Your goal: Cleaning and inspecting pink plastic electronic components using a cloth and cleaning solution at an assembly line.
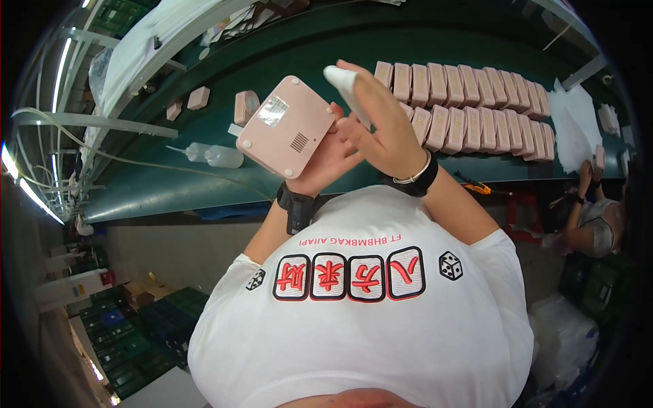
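A pink square device (289,129) rests tilted in my left hand (320,163), its underside facing up. That side carries round white feet near the corners, a slotted grille and a shiny pale label. My left fingers wrap its right edge and support it from below. Just right of it, my right hand (389,129) is raised with a white cloth (348,87) caught along its fingers. The cloth appears folded over the fingertips and is apart from the device. Part of my right hand overlaps my left fingers in the view.
Two rows of pink devices (469,129) stand on the green table (156,194) at right. Left are a clear squeeze bottle (223,156) and other pink pieces (198,98). An orange-handled tool (474,185) lies by the front edge. Another person's hand (585,178) works far right.
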### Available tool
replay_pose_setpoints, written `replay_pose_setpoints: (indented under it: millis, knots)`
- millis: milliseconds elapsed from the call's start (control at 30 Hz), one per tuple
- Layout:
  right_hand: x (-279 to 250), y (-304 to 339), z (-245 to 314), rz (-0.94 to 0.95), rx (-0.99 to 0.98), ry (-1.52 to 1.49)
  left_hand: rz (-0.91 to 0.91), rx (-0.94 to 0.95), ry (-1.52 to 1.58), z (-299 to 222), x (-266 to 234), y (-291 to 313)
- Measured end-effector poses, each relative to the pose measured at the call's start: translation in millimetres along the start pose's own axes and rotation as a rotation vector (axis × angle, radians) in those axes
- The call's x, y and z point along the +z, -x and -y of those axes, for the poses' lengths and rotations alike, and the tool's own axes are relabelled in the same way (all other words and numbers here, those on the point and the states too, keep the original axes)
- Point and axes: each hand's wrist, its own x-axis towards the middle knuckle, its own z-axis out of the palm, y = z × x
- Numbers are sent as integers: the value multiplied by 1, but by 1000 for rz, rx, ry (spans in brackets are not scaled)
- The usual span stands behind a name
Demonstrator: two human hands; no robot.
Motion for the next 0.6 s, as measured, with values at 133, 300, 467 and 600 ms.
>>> replay_pose_setpoints:
  millis: [133, 300, 467, 600]
  knots:
    - [12, -11, 3, 328, -224, 476, 205, 11, -81, 14, 12, 0]
    - [19, 9, 6, 444, -194, 449, 167, 172, -328, 16, 0, 7]
    - [27, 20, 10, 529, -219, 344, 73, 263, -390, 9, -26, 13]
    - [43, 18, 15, 579, -278, 180, 0, 330, -429, 4, -41, 15]
